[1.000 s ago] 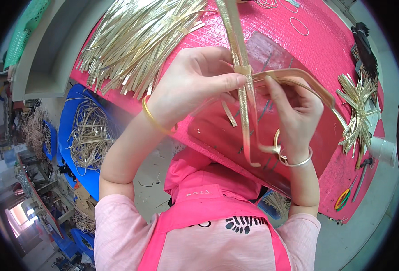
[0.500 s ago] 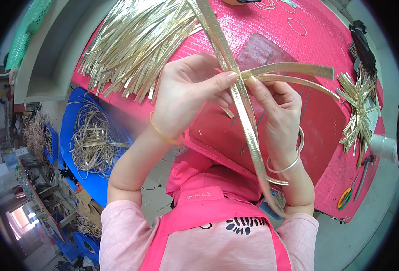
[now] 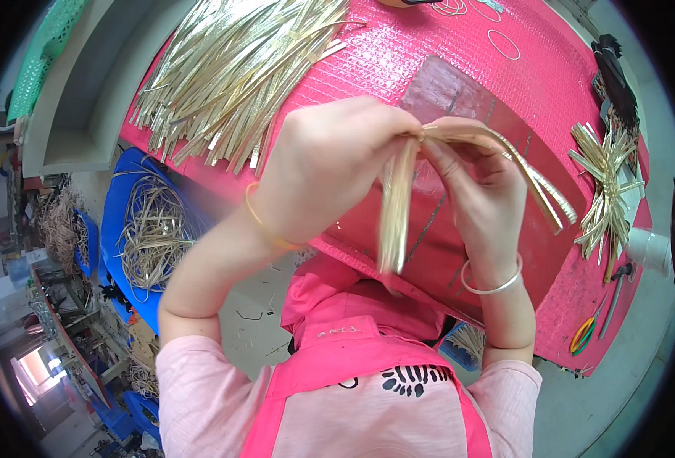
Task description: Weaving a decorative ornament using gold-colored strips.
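Observation:
Gold flat strips (image 3: 394,221), crossed and folded into one piece, are held between my two hands over a dark red board (image 3: 536,244). My left hand (image 3: 337,156) is closed, back toward me, pinching the strips where they meet; its fingertips are partly hidden. From that spot several strip ends hang down, slightly blurred. My right hand (image 3: 486,187) pinches the same junction with thumb and fingers, and other strip ends arch over it to the right. A large pile of loose gold strips (image 3: 230,76) lies to the left of my hands.
A tied bunch of gold strips (image 3: 606,191) lies at the table's right, near green-and-orange-handled scissors (image 3: 583,336) and a hammer-like tool (image 3: 616,305). A blue bin (image 3: 116,206) with tangled strips stands left. Thin loops (image 3: 504,44) lie on the far pink table cover (image 3: 345,72).
The long strip that stood crosswise is now folded, its ends hanging below the junction. My left hand has turned over and moved right; my right hand has shifted slightly right.

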{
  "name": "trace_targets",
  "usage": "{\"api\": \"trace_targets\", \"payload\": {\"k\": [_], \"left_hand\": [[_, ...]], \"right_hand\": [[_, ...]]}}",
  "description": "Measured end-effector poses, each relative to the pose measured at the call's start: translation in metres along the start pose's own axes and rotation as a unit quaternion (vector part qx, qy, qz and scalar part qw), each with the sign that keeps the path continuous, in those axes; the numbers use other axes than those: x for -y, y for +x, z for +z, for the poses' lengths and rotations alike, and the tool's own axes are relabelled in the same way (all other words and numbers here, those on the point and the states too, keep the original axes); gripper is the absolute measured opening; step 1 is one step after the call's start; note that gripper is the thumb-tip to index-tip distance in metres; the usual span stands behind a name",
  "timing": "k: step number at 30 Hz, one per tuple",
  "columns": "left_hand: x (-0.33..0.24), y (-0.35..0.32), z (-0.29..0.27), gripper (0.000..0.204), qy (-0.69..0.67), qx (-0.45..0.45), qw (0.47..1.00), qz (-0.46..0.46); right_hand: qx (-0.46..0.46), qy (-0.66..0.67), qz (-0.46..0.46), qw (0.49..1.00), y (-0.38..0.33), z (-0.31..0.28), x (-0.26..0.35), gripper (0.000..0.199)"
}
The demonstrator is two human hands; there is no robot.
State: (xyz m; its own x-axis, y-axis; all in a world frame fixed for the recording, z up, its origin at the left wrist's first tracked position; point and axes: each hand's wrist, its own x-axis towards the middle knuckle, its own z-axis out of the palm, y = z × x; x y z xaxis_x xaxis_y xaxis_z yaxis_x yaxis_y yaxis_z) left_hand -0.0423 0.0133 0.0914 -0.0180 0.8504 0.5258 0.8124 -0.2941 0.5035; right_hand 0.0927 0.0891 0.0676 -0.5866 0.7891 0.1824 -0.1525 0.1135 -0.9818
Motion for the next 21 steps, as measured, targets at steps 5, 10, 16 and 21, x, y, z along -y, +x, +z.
{"api": "trace_targets", "payload": {"k": [5, 10, 16, 21], "left_hand": [[0.001, 0.011, -0.006, 0.019, 0.154, -0.046, 0.974, 0.162], [-0.001, 0.005, 0.0, 0.012, -0.327, -0.012, 0.907, -0.264], [0.003, -0.002, 0.003, 0.011, -0.281, -0.002, 0.925, -0.257], [-0.008, -0.007, 0.006, 0.01, -0.183, -0.019, 0.944, -0.274]], "right_hand": [[0.082, 0.146, 0.201, 0.965, 0.019, -0.014, 0.019, 0.021], [0.154, 0.287, 0.289, 0.9, 0.02, -0.019, 0.01, 0.02], [0.185, 0.283, 0.293, 0.894, 0.021, -0.018, 0.006, 0.02], [0.181, 0.272, 0.28, 0.903, 0.021, -0.015, 0.003, 0.021]]}}
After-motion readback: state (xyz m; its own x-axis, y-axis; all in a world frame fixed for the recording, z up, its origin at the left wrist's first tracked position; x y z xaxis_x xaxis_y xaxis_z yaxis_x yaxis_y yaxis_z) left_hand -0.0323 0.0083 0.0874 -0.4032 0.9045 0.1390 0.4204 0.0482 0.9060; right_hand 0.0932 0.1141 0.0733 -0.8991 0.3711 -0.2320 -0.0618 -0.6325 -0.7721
